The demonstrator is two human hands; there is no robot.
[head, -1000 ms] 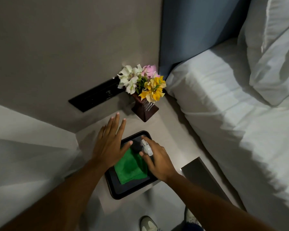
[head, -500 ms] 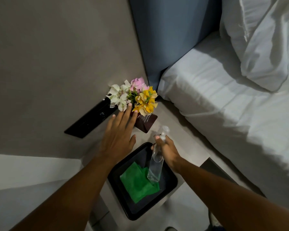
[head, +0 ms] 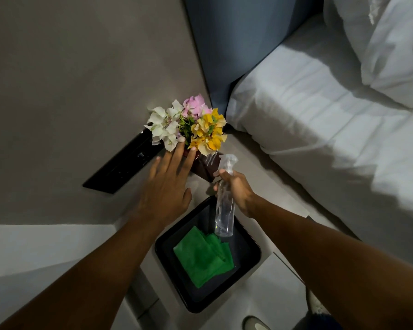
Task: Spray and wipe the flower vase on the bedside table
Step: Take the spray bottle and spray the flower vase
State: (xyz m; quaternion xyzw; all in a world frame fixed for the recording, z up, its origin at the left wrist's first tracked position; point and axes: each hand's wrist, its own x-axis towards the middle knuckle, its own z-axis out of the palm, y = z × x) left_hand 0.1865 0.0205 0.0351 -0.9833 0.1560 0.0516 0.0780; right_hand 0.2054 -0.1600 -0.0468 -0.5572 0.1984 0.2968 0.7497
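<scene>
Flower vase [head: 204,166]: dark brown, angular, white-pink-yellow blooms; left hand [head: 167,186] spread against it; right hand [head: 236,190] clamped around clear spray bottle [head: 224,208].

That was a bedroom, and it looked like a hotel room. A bed [head: 320,129] with crisp white sheets ran along the right, a plump white pillow [head: 386,44] lay at its head against a blue padded headboard [head: 229,44]. In the corner sat a pale bedside table [head: 253,163] (tucked tight against the mattress), and a black switch panel [head: 119,167] was set into the grey wall [head: 81,79] just above its far edge.
</scene>
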